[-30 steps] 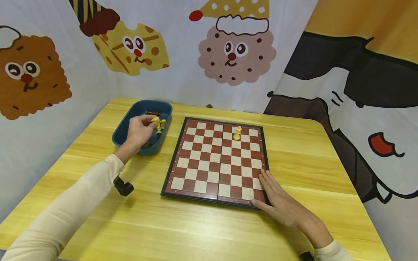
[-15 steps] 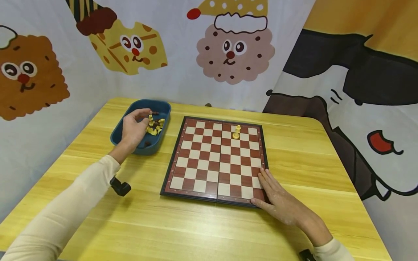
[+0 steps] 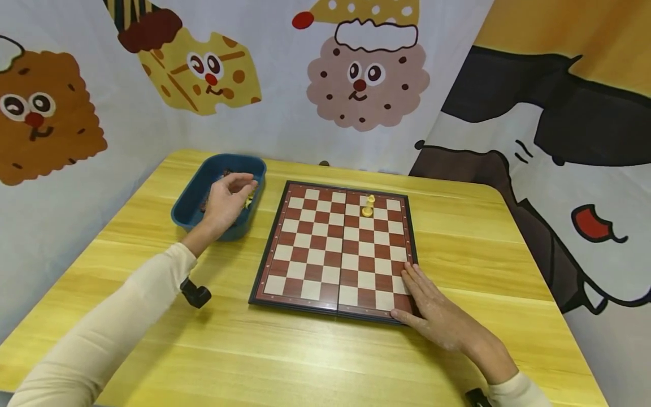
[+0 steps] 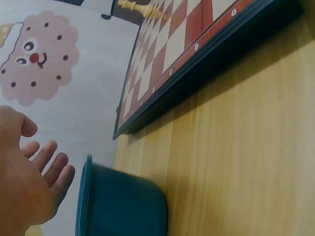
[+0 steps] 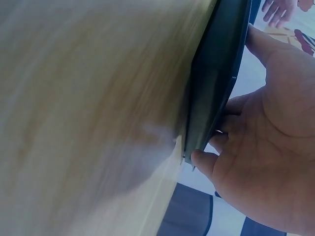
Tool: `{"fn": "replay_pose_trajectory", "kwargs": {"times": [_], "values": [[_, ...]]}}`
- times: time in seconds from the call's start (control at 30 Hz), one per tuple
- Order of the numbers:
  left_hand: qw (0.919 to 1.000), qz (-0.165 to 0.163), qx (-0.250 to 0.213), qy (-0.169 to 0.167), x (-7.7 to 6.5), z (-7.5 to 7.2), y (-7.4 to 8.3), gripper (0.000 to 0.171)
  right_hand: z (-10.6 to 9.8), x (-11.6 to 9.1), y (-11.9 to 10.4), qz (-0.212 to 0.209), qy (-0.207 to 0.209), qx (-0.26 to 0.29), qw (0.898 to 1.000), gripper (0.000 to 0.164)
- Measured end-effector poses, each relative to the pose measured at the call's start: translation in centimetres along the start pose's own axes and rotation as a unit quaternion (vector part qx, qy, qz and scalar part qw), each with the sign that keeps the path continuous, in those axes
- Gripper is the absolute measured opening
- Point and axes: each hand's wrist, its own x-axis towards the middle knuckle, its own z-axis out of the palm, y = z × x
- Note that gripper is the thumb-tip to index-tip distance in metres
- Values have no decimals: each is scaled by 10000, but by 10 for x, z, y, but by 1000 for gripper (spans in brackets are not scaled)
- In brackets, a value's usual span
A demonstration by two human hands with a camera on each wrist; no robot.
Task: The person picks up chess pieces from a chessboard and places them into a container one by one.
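My left hand [image 3: 226, 203] hovers over the blue bin [image 3: 199, 182], fingers loosely bent and thumb near the fingertips. Nothing shows between them in the left wrist view, where the hand [image 4: 29, 184] is beside the bin's wall [image 4: 123, 201]. Yellow chess pieces [image 3: 249, 199] in the bin are partly hidden behind the hand. My right hand [image 3: 439, 316] rests with straight fingers on the near right corner of the chessboard [image 3: 325, 260]; the right wrist view shows fingertips at the board's dark edge [image 5: 211, 93]. One yellow chess piece [image 3: 368, 207] stands upright on the board's far right part.
The board lies unfolded on a yellow wood-grain table [image 3: 305, 356], with the bin to its left. Behind the table hangs a white cloth [image 3: 285, 124] with cartoon prints. A dark wrist mount [image 3: 195, 294] sticks out below the left sleeve.
My left hand drew back left off the yellow pieces, spreading its fingers, then moved right over them again. The right hand, board and standing piece have stayed put.
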Motion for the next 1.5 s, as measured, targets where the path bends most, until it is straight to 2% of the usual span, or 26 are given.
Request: {"fn": "replay_pose_trajectory", "kwargs": {"times": [0.13,0.3,0.5,0.6,0.83,1.0,1.2,1.5], "values": [[9995,160,-166,-238,1,8,3,36,0,2,1,-45,45,-1,10000,94],[9985,240,-119,-481,3,22,6,37,0,1,4,-40,53,58,10000,93],[9920,11,-445,-1180,7,41,14,45,0,-1,5,-36,35,151,9999,93],[9888,-68,-548,-1390,8,45,16,47,1,0,5,-41,34,142,9999,93],[9868,8,-771,-1425,12,57,14,41,0,0,6,-47,60,84,9999,94],[9866,-13,-718,-1466,13,74,17,36,1,-1,8,-52,54,136,9999,94],[9817,128,-989,-1622,14,96,22,35,2,0,7,-45,3,72,10000,93],[9794,-46,-1151,-1659,13,122,25,33,0,0,4,-5,-64,48,10000,93]]}}
